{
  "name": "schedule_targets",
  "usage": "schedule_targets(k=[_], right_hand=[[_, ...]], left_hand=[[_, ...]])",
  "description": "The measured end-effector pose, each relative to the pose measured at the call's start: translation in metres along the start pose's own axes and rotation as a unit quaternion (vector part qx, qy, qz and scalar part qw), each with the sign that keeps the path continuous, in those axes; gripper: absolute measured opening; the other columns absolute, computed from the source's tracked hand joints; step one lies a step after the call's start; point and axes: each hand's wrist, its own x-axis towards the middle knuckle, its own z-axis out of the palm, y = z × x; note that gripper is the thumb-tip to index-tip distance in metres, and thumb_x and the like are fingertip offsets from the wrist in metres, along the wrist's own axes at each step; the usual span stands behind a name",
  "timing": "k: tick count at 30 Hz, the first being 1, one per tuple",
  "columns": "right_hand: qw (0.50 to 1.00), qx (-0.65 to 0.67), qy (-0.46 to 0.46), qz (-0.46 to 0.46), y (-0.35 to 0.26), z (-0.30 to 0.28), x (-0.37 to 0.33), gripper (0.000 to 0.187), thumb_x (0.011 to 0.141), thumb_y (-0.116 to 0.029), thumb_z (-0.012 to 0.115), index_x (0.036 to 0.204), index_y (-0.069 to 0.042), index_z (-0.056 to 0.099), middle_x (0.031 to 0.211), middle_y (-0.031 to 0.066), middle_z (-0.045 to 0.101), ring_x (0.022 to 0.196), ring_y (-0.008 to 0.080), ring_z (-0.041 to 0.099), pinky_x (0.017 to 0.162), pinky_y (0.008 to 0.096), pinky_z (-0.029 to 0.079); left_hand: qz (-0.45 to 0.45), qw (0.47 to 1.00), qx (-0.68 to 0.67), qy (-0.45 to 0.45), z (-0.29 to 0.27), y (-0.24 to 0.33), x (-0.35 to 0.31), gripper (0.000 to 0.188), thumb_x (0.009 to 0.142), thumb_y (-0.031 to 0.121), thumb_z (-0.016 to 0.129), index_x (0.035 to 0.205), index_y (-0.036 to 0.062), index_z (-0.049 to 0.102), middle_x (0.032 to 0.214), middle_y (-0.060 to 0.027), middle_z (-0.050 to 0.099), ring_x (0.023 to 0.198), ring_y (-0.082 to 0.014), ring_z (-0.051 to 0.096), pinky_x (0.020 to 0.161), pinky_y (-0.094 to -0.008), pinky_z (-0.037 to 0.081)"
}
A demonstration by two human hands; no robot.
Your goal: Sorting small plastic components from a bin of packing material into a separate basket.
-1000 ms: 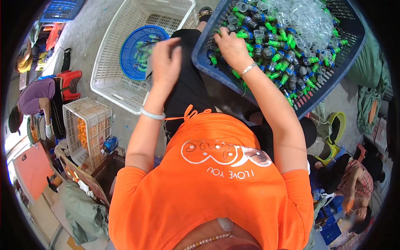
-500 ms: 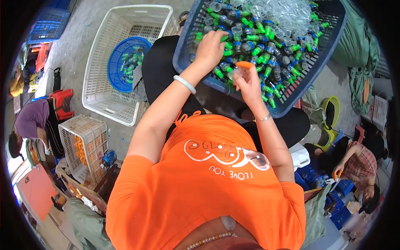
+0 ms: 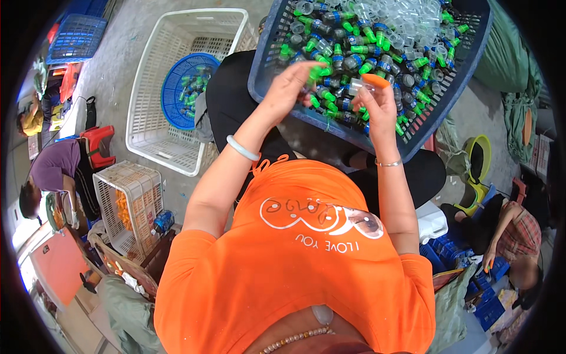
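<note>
My left hand (image 3: 285,93) is closed around a small green-capped bottle (image 3: 316,72), whose body is mostly hidden by the fingers. To its right, my right hand (image 3: 381,111) pinches a small clear plastic cup (image 3: 356,87). An orange finger cover (image 3: 375,81) sits on one of its fingers. Both hands are above the near side of a large dark blue crate (image 3: 479,50). Inside the crate lie several small dark bottles (image 3: 386,62) with green caps. A heap of clear cups (image 3: 405,20) covers the far part.
On the left stands a white crate (image 3: 137,100) with a round blue basket (image 3: 165,97) of green-capped bottles in it. Another white crate (image 3: 144,197) holds orange pieces. People sit at far left (image 3: 56,168) and far right (image 3: 519,230). Green sacking (image 3: 507,65) lies beyond the blue crate.
My left hand has drawn back from the bottle pile and now has a green-capped bottle. My right hand has shifted right with the clear cup. The whole view has moved slightly.
</note>
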Motion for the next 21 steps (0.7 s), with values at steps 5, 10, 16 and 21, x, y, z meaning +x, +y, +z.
schedule_targets(k=[5,10,16,21], right_hand=[[0.997,-0.058,-0.057,-0.017,-0.004,0.024,-0.001,0.025,0.092,-0.011,0.060,0.114,-0.003,0.054,0.096,0.0048,0.061,0.078,0.0080,0.058,0.067,0.0218,0.047],[0.985,-0.084,-0.145,0.039,-0.005,0.032,-0.008,0.024,0.092,-0.011,0.059,0.114,-0.003,0.053,0.093,0.0037,0.062,0.079,0.0067,0.057,0.069,0.0219,0.047],[0.984,-0.060,-0.132,0.102,-0.001,0.039,-0.020,0.025,0.091,-0.013,0.061,0.111,-0.002,0.053,0.086,0.0014,0.061,0.072,0.0077,0.057,0.064,0.0249,0.047],[0.956,-0.228,-0.173,-0.063,-0.004,0.045,-0.026,0.030,0.087,-0.017,0.067,0.107,-0.001,0.053,0.080,0.0047,0.060,0.065,0.0128,0.058,0.058,0.0282,0.047]], left_hand=[[-0.018,0.972,0.234,0.003,0.022,0.008,-0.015,0.039,0.099,0.029,0.047,0.129,0.0054,0.046,0.088,-0.0091,0.063,0.063,-0.0151,0.062,0.058,-0.0310,0.050],[-0.050,0.973,0.222,0.050,0.028,0.018,-0.014,0.040,0.099,0.030,0.046,0.129,0.0038,0.045,0.083,-0.0117,0.064,0.055,-0.0178,0.062,0.054,-0.0347,0.049],[0.034,0.934,0.349,0.068,0.029,0.009,-0.026,0.038,0.099,0.028,0.045,0.130,0.0061,0.046,0.074,-0.0122,0.062,0.056,-0.0192,0.061,0.054,-0.0356,0.049],[0.046,0.941,0.331,0.054,0.013,0.006,-0.037,0.035,0.099,0.024,0.043,0.131,0.0107,0.049,0.065,-0.0068,0.055,0.053,-0.0147,0.054,0.053,-0.0325,0.045]])
